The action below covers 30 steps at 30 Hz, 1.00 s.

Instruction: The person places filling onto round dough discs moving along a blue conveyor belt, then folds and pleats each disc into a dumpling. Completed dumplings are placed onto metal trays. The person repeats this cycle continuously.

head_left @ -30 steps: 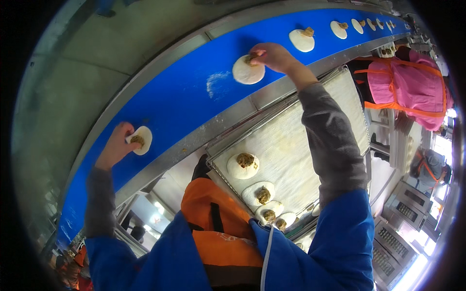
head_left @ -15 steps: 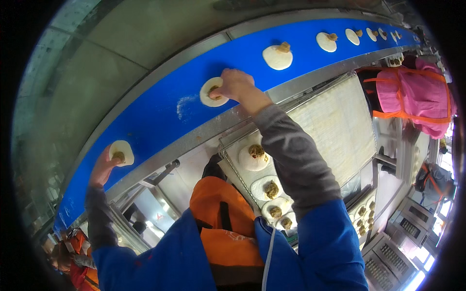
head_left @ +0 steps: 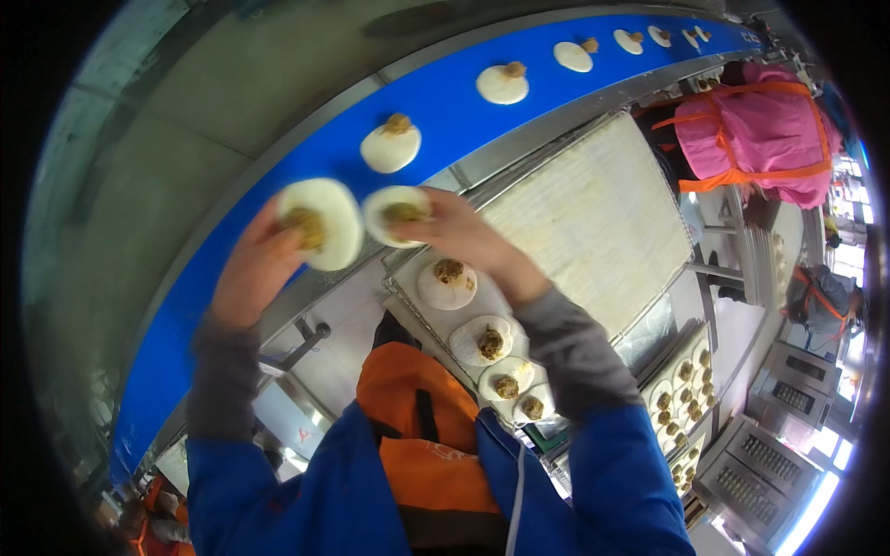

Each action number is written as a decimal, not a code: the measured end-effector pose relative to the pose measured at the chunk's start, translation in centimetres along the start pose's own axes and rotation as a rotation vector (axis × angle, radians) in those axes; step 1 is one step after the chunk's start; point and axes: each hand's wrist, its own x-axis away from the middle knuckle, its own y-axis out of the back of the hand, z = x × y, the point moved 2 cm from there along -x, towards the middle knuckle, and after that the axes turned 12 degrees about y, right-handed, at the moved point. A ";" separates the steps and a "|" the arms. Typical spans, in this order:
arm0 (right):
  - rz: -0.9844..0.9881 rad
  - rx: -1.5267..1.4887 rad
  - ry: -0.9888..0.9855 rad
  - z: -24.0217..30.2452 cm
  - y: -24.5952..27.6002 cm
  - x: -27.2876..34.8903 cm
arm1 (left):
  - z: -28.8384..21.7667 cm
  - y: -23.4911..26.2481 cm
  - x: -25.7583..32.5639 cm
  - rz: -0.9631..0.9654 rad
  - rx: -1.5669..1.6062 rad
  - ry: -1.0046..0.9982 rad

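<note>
Both my hands are raised in front of me at the near edge of the blue conveyor belt (head_left: pixel 167 371), each gripping a flat round of dough with brownish filling. In my left hand (head_left: pixel 252 273) is the larger-looking dough round (head_left: pixel 339 221), tilted up, the thumb by its filling. My right hand (head_left: pixel 473 236) pinches the other dough round (head_left: pixel 378 206), with fingers at its filling. The two rounds are close together, slightly blurred. Just beyond them on the belt lies another dough round (head_left: pixel 389 153), its filling at the far edge.
More filled dough rounds (head_left: pixel 502 87) line the belt toward the far right. Below my right forearm, a tray (head_left: pixel 408 295) bears several filled rounds; a large pale-lined tray (head_left: pixel 612 204) adjoins it. A person in pink (head_left: pixel 751 139) stands at right, near further loaded trays (head_left: pixel 656 378).
Both hands have lifted their dough rounds off the belt and come toward each other, the left moving right and the right drawing nearer me. My view has shifted, and the belt's rounds appear further left.
</note>
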 end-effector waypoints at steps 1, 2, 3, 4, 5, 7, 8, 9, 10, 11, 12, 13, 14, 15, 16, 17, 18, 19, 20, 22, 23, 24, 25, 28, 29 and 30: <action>-0.063 -0.089 0.027 1.2 2.3 3.7 | -0.3 -2.3 -1.5 0.159 0.158 -0.010; -0.178 0.026 -0.078 1.9 4.7 6.8 | -0.5 -4.7 -3.0 0.282 0.138 -0.033; -0.221 -0.148 -0.091 2.4 6.3 10.1 | -0.4 -7.0 -4.8 0.363 0.086 0.009; -0.326 -0.240 -0.160 2.4 7.4 13.0 | -0.1 -9.2 -6.7 0.453 -0.009 0.058; -0.394 -0.267 -0.247 2.0 8.2 15.4 | 0.4 -11.4 -8.7 0.484 -0.088 0.080; -0.419 -0.336 -0.234 0.6 8.1 18.4 | 1.9 -15.2 -12.1 0.603 -0.164 0.136; -0.479 -0.350 -0.287 -0.1 7.9 19.7 | 3.1 -16.7 -13.4 0.626 -0.172 0.234; -0.463 -0.370 -0.237 -1.0 7.1 20.2 | 4.3 -17.9 -14.5 0.603 -0.294 0.305; -0.519 -0.361 -0.264 -2.0 6.5 20.6 | 5.4 -18.9 -15.2 0.620 -0.411 0.312; -0.463 -0.142 -0.246 -2.6 5.9 20.6 | 6.2 -19.2 -15.6 0.561 -0.660 0.123; -0.430 0.110 -0.291 -3.3 5.6 20.5 | 7.0 -19.3 -15.8 0.455 -0.937 -0.019; -0.391 0.232 -0.287 -3.6 5.2 20.5 | 7.7 -19.5 -15.6 0.423 -1.046 -0.143; -0.342 0.375 -0.267 -3.9 4.9 20.1 | 8.3 -19.6 -15.4 0.376 -1.183 -0.225; -0.290 0.625 -0.168 -3.7 4.9 19.8 | 8.6 -19.6 -15.2 0.383 -1.181 -0.225; -0.313 0.472 -0.208 -3.8 4.7 19.7 | 8.7 -19.5 -14.9 0.351 -1.212 -0.226; -0.328 0.323 -0.243 -3.7 4.6 19.4 | 8.4 -19.3 -14.6 0.335 -1.231 -0.265; -0.355 0.188 -0.254 -3.4 4.6 19.3 | 7.8 -18.9 -14.5 0.294 -1.266 -0.280; -0.372 0.359 -0.258 -2.9 4.3 18.9 | 7.1 -18.5 -14.0 0.219 -1.237 -0.366; -0.274 0.605 -0.183 -2.0 4.2 18.5 | 6.7 -18.2 -13.1 0.095 -1.355 -0.395; -0.137 1.157 -0.116 -0.5 3.9 17.3 | 5.0 -16.2 -12.8 0.147 -1.226 -0.370; -0.171 1.108 -0.088 0.3 4.6 16.2 | 3.9 -14.3 -12.7 0.045 -1.178 -0.397; -0.196 1.052 -0.171 1.1 5.4 15.1 | 2.9 -12.0 -12.6 -0.066 -1.106 -0.473; -0.235 0.923 -0.210 1.6 6.7 13.3 | 2.1 -9.7 -12.8 -0.254 -1.054 -0.464; -0.253 1.149 0.232 1.9 10.0 3.9 | 1.3 -4.7 -13.5 -0.680 -1.127 -0.675; -0.222 1.250 0.357 1.4 11.1 0.1 | 1.8 -3.4 -14.0 -0.627 -1.149 -0.588; -0.215 1.378 0.365 0.5 12.1 -3.7 | 2.4 -2.3 -14.3 -0.594 -1.173 -0.540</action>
